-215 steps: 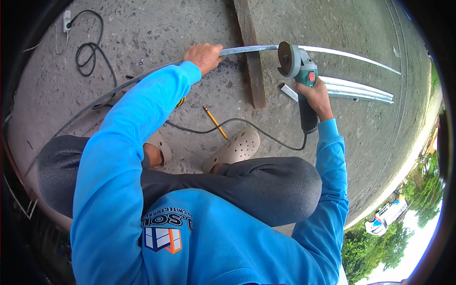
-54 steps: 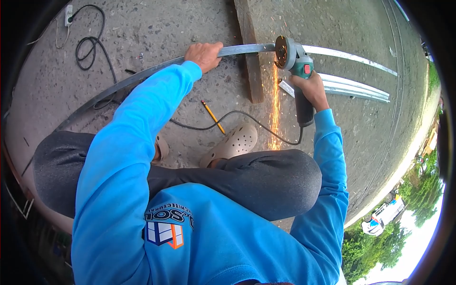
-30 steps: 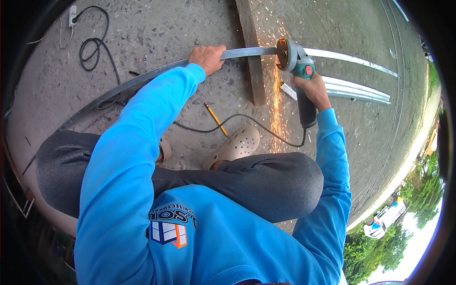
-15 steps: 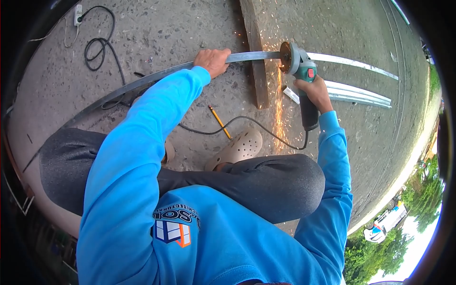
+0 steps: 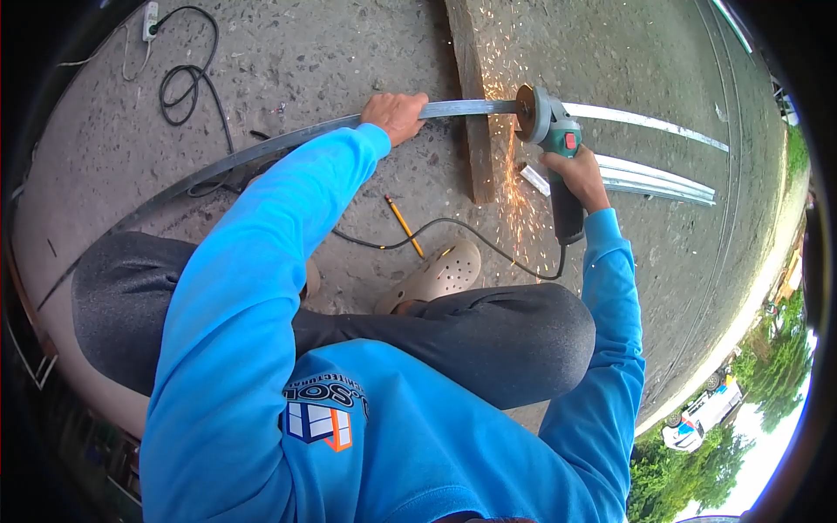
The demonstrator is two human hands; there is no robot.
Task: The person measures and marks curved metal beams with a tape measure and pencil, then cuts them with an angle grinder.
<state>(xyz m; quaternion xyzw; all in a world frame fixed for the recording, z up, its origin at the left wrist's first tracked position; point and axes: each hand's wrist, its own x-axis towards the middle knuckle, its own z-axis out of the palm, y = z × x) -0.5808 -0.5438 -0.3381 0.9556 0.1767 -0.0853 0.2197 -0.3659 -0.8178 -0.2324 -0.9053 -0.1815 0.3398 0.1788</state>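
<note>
My left hand [image 5: 395, 118] is wrapped round a long metal strip [image 5: 466, 108] that runs from the lower left to the grinder. In my right hand [image 5: 579, 177] is a green and grey angle grinder [image 5: 568, 209], its thumb below the red switch. The grinder's disc [image 5: 526, 112] meets the strip, and orange sparks spray up and down from there. Under the strip lies a wooden board [image 5: 478, 157]. Beyond the grinder, another stretch of metal [image 5: 645, 120] continues to the right; whether it is joined to the held part is hidden.
Several metal profiles [image 5: 658, 180] lie on the concrete at the right. A small white piece [image 5: 534, 179] is beside the board. A yellow pencil [image 5: 404, 226] and the grinder's cord [image 5: 475, 232] lie near my shoe [image 5: 445, 270]. A power socket [image 5: 151, 19] with coiled black cable is at the upper left.
The view has shifted slightly. Both hands keep their holds, the disc stays at the strip, and the spray of sparks has changed shape and spread wider.
</note>
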